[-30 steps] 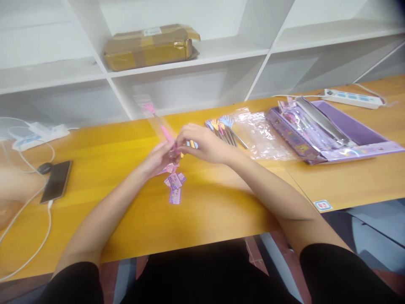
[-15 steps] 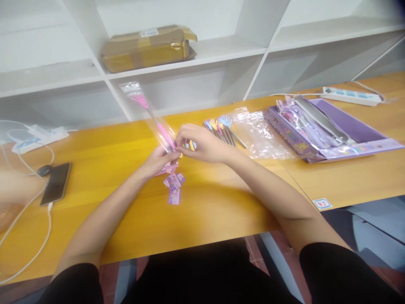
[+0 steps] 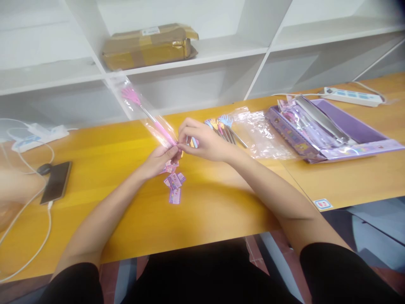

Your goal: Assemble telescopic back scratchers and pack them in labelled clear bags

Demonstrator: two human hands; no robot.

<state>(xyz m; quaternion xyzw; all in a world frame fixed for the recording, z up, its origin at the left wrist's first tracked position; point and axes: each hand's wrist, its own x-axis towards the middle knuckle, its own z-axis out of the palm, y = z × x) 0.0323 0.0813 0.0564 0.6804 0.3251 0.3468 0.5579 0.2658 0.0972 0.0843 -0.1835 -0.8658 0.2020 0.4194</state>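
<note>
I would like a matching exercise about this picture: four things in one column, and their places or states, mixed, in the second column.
1. pink stick
2. cardboard parcel
3. phone
4. purple box

A. on the white shelf
B. open, on the table
C. inside a clear bag
D. connected to a white cable

Pairs: 1-C, 2-A, 3-D, 4-B

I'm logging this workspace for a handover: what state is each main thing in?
Clear bag: held up, tilted
Pink stick: inside the bag, hand-shaped end uppermost
Left hand: closed on the bag's lower end
Right hand: pinching at that end
Loose sticks: lying bunched together
Printed cards: lying, some overlapping
Loose clear plastic: lying spread, wrinkled
Purple box: open, partly filled
Phone: lying flat, cable plugged in
Cardboard box: taped, end flap sticking out
</note>
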